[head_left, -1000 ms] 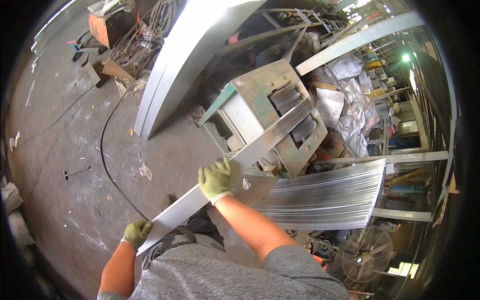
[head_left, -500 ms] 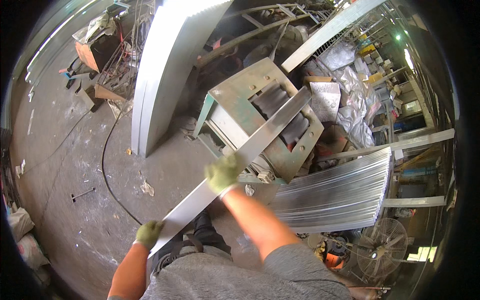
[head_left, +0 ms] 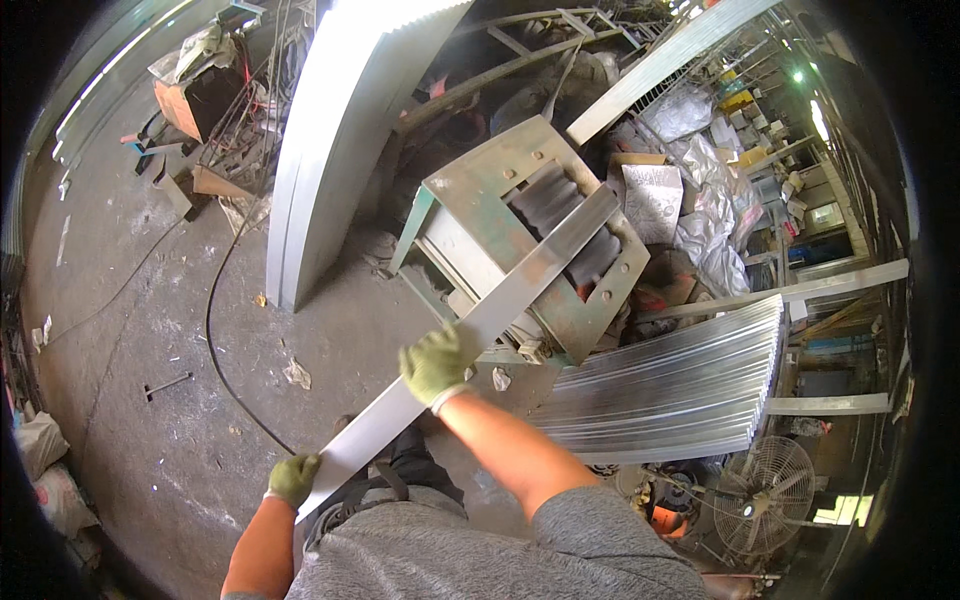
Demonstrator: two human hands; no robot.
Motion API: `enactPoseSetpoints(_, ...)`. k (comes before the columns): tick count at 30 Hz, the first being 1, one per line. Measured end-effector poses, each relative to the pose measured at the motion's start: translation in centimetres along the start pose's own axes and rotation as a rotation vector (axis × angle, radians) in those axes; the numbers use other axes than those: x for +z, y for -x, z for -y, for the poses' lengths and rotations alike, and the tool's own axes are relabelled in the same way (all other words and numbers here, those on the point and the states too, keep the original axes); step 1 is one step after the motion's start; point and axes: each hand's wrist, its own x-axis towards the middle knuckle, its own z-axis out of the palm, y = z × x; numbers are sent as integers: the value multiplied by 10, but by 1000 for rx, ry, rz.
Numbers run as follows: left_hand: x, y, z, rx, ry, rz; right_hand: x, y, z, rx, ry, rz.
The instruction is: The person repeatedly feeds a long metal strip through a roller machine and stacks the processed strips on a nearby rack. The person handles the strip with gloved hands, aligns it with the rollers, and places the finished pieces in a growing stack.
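Observation:
A long, flat silver metal strip [head_left: 375, 428] runs diagonally from near my waist up to a grey-green machine [head_left: 482, 190]. Its far end lies over the dark rollers [head_left: 592, 258] in the machine's top opening. In a green work glove, my left hand [head_left: 293, 478] is closed round the near end of the strip. My right hand [head_left: 434, 366], gloved the same way, grips the strip farther up, just short of the machine's near edge. The strip hides part of the rollers.
A stack of similar metal strips [head_left: 670, 390] lies right of the machine, above a caged fan [head_left: 763, 495]. Tall bundled metal lengths [head_left: 330, 150] stand left of the machine. A black cable [head_left: 215, 345] curves across the floor, near a small metal rod [head_left: 167, 386].
The strip has shifted slightly back toward me, its far end a little lower over the rollers. Both hands have moved slightly down and left with it.

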Motion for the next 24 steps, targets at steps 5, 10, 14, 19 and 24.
enactPoseSetpoints(5,3,54,118,-45,11,-8,23,53,100,-60,-203,24)
enactPoseSetpoints(10,-1,62,161,-66,164,-28,21,62,119,-178,-322,-38)
enactPoseSetpoints(14,5,-2,124,-72,248,95,-8,50,72,-259,-287,10)
enactPoseSetpoints(19,10,-85,0,-78,276,382,-61,20,-5,-245,-212,-150)
enactPoseSetpoints(24,-15,-83,-129,298,500,530,-100,-31,-86,-129,-112,-246)
